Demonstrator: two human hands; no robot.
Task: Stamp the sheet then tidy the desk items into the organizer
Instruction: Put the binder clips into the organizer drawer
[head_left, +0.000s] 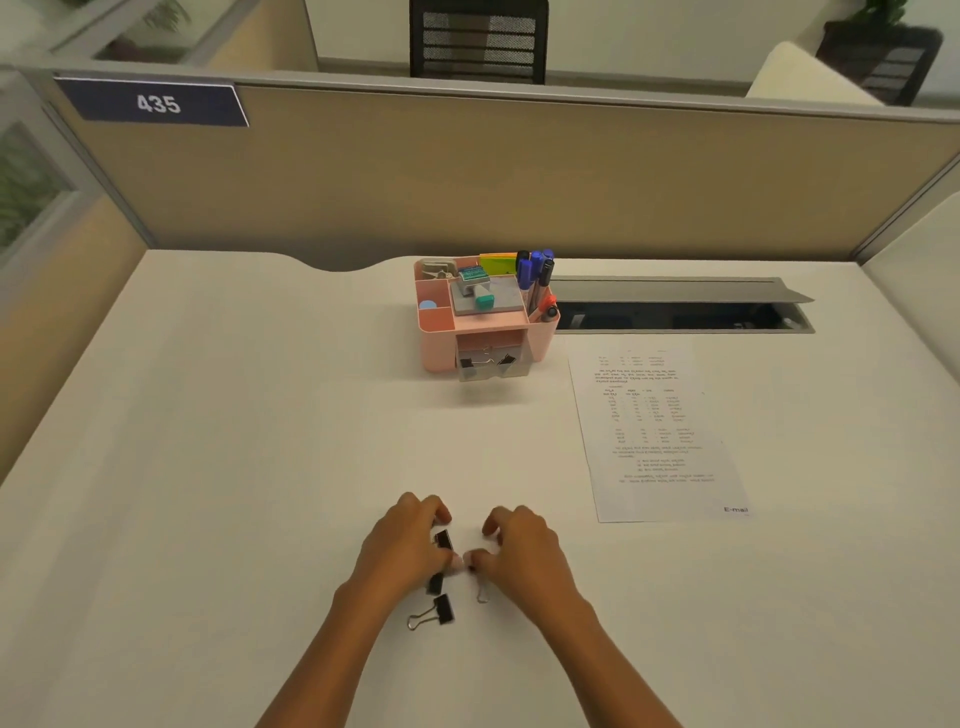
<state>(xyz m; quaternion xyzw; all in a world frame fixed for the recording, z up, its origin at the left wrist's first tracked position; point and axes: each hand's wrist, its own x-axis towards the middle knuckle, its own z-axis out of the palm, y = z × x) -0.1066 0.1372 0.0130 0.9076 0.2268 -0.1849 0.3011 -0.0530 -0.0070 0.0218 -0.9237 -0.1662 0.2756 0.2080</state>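
Note:
A pink organizer (441, 327) stands at the middle back of the white desk. It holds a stamp (475, 283) on a grey ink pad, markers (537, 275) and sticky notes; its clear drawer (491, 364) is pulled out with binder clips inside. The printed sheet (660, 431) lies to the right. My left hand (410, 545) is curled over black binder clips (443, 540) near the front. My right hand (519, 551) pinches a binder clip whose wire handle (482, 592) shows beneath it. One more binder clip (436, 613) lies loose below my left hand.
An open cable hatch (680, 306) is sunk into the desk behind the sheet. Beige partition walls (467, 171) enclose the desk at the back and sides, with a "435" sign at upper left. A black chair shows beyond the partition.

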